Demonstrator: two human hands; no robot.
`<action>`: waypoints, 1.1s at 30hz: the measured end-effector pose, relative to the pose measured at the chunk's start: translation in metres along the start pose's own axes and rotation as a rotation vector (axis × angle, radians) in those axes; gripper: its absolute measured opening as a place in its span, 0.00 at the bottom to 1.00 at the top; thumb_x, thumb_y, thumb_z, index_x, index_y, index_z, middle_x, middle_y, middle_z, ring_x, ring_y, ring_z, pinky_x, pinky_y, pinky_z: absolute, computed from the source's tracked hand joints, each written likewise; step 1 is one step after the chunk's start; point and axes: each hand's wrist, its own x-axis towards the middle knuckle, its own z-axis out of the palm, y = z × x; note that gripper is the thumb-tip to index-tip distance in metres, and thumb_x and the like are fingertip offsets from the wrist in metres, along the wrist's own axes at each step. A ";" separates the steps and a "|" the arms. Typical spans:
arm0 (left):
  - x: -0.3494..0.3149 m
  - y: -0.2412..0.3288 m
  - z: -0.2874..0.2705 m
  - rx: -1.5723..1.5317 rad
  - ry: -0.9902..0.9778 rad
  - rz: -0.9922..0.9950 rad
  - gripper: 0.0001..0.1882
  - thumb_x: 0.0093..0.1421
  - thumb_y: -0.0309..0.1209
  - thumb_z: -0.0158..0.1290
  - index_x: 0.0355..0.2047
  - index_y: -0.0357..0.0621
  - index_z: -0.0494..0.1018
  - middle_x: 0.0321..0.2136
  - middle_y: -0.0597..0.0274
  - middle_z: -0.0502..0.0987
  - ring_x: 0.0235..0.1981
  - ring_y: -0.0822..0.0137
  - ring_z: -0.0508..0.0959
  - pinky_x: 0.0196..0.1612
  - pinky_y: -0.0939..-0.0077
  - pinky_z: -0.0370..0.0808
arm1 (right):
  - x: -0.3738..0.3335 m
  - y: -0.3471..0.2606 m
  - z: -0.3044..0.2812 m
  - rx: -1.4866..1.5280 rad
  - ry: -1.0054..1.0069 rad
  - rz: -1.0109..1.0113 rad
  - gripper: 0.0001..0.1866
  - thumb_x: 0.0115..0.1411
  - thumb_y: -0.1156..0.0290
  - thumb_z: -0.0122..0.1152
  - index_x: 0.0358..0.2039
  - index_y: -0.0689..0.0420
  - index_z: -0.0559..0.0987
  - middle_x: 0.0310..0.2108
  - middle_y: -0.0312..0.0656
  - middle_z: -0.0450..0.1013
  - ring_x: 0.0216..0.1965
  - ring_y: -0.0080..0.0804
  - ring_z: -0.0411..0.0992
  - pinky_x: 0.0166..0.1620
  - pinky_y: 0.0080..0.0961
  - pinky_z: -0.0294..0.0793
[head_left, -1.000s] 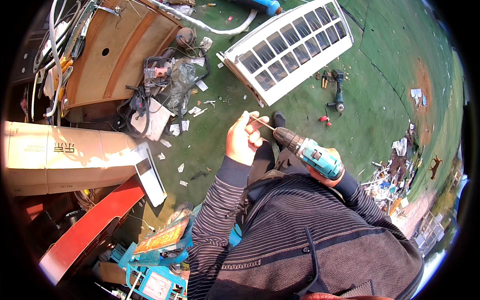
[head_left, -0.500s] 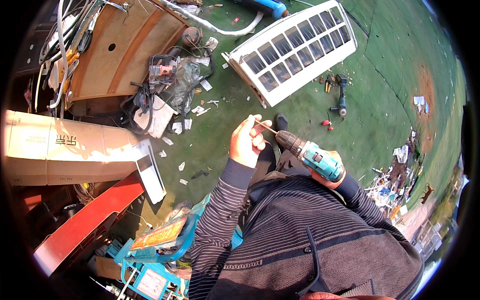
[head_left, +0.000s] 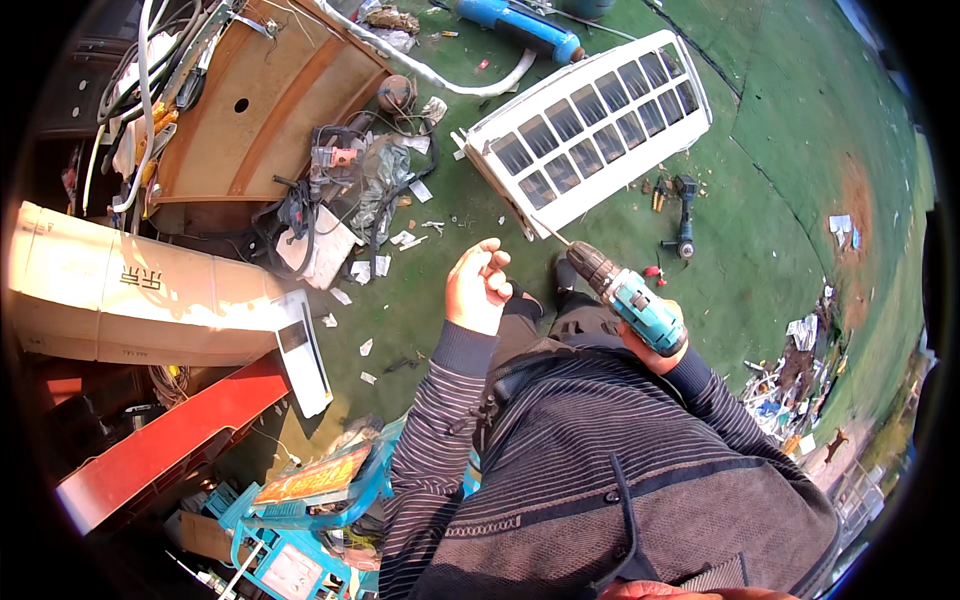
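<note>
My right hand grips a teal and black cordless drill from below, its fingers wrapped around the handle, which is mostly hidden. A long thin bit sticks out of the drill's black chuck, pointing up and left toward the white air conditioner unit. That unit lies on the green ground ahead, with its gridded filter side up. To the left of the bit and apart from it, my left hand is raised with loosely bent fingers and nothing visible in them.
A teal power tool and pliers lie right of the unit. Left are a cardboard box, a white panel, a red board and a corded tool. A blue cylinder lies beyond; scraps litter the right.
My left hand has let go of the drill bit and drawn back left. The drill has shifted slightly right and no longer has fingers at its tip.
</note>
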 end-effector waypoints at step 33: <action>0.302 0.146 0.029 1.062 -0.477 0.096 0.16 0.68 0.25 0.49 0.51 0.28 0.77 0.31 0.61 0.80 0.33 0.73 0.80 0.41 0.75 0.78 | 0.324 0.035 0.130 -0.599 0.947 0.202 0.27 0.54 0.72 0.77 0.53 0.56 0.76 0.38 0.41 0.81 0.38 0.37 0.82 0.43 0.32 0.80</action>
